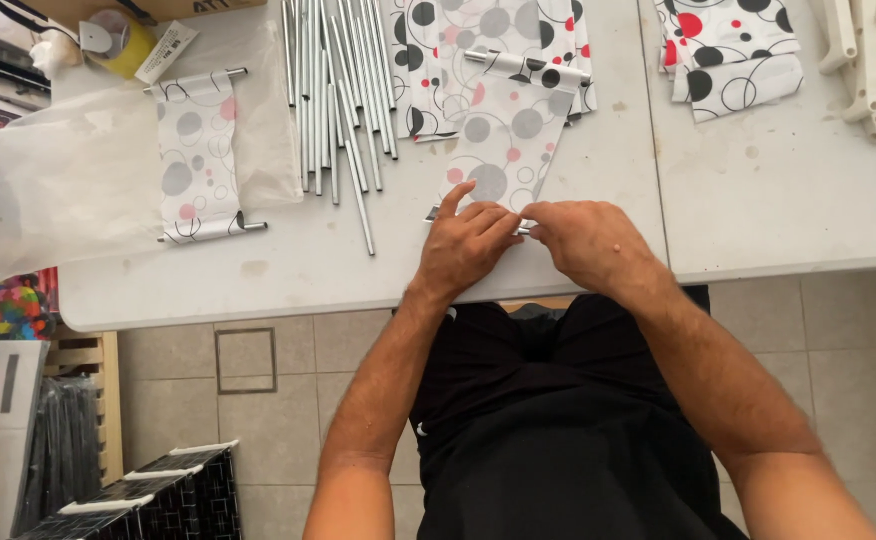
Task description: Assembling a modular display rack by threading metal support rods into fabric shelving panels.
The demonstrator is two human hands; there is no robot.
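Near edge of the white worktop [288, 275]: left hand [465, 245] and right hand [586, 240] meet over the near end of a fabric panel [506, 150]. Both pinch that end, where a thin metal rod [430, 213] sits in the hem; only its left tip shows beside the left hand. Left index finger lies stretched flat on the cloth, other fingers curled. Right fingers bent down onto the hem.

Panel: pale grey cloth, smooth, printed with grey and pink dots and thin black circle outlines. Runs away from the hands, slightly tilted right. Far end is rolled round a second rod [526, 68].

Left of it, a loose bundle of silver rods [333, 90], straight, thin, shiny, lying roughly parallel; one stray lies angled nearer the hands.

Further left, a finished panel [198, 160] with a rod at each end lies on a translucent plastic bag [68, 190], crinkled, flat, overhanging the worktop's left edge. Cannot tell if the panel is in or on the bag.

Far side: stack of printed cloth [458, 40], black, grey and red dots. Second worktop on the right carries more folded cloth [728, 55] and white plastic parts [873, 60], long and angular.

Floor: beige tiles. Black patterned boxes [148, 495] at lower left.
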